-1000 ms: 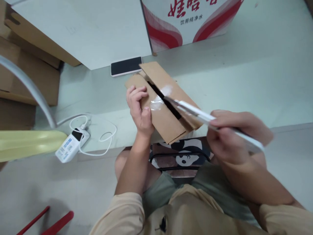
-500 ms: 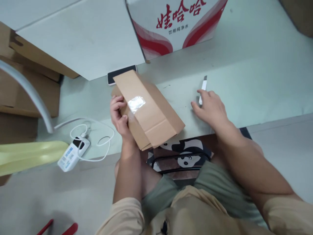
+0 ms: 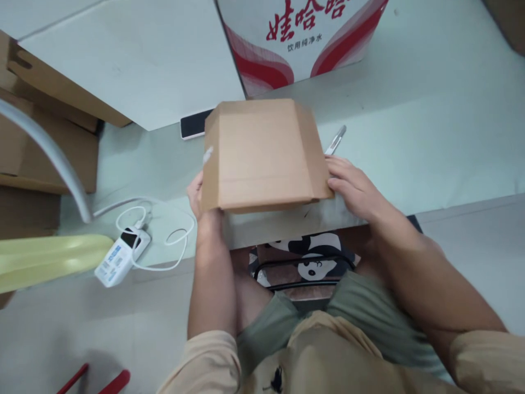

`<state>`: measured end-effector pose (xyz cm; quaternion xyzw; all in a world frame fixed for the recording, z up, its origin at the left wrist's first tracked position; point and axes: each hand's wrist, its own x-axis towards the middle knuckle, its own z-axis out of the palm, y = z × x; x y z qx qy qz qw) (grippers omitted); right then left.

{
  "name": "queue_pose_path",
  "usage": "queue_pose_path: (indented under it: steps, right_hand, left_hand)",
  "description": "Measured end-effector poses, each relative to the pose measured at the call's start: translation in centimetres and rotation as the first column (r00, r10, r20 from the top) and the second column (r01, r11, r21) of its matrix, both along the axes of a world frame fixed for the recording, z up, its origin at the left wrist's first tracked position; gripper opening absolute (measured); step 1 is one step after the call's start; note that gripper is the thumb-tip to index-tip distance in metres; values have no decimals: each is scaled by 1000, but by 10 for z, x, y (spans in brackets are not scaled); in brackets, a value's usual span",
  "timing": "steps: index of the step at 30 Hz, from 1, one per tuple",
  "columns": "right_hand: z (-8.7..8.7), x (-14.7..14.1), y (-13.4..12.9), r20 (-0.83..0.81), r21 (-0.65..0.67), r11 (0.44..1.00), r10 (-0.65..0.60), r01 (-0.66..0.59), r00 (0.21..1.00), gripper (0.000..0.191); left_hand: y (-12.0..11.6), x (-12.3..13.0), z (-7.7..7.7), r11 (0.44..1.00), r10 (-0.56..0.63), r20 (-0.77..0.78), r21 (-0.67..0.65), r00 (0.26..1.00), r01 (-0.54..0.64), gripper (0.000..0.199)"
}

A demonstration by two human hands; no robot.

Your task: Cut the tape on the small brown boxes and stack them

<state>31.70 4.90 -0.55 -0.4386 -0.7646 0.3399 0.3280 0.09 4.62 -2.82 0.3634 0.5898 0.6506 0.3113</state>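
A brown cardboard box [image 3: 259, 153] is held above the front of the pale green tabletop, its broad side facing up. My left hand [image 3: 197, 196] grips its left side, where a piece of shiny tape [image 3: 208, 155] shows; most of those fingers are hidden behind the cardboard. On the opposite side, my right hand [image 3: 353, 185] has its fingers closed on the right edge of the box. Just beyond the right fingertips lies a utility knife [image 3: 336, 140] on the table. A dark-screened phone [image 3: 194, 125] is partly covered by the box.
A white carton with red lettering [image 3: 303, 44] and a large white box [image 3: 135, 60] stand at the back. At left lie a white power bank [image 3: 123, 257] with its cable, a yellow object [image 3: 53, 260] and brown cartons [image 3: 49, 148]. A panda-patterned bag [image 3: 311, 268] sits below the table edge.
My right hand has let go of the utility knife, now lying on the table, and taken the box's right edge. The box has turned so its broad side faces up.
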Motion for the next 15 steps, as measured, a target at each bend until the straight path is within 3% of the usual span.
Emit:
queue_pose_path:
  steps: [3, 6, 10, 15]
  right_hand:
    - [-1, 0, -4, -223, -33, 999, -22, 15, 975, 79]
    - [-11, -2, -7, -376, 25, 999, -21, 33, 926, 97]
    - [-26, -3, -6, -352, 51, 984, -142, 170, 925, 92]
    - [-27, -6, -5, -281, 29, 962, -252, 271, 926, 71]
  left_hand:
    - [-5, 7, 7, 997, -76, 190, 26, 979, 73, 46]
    - [-12, 8, 12, 961, -275, 184, 77, 944, 265, 55]
    - [-16, 10, 10, 897, -439, 135, 3, 888, 443, 64]
    - [-8, 20, 5, 923, -385, 65, 3, 921, 386, 75]
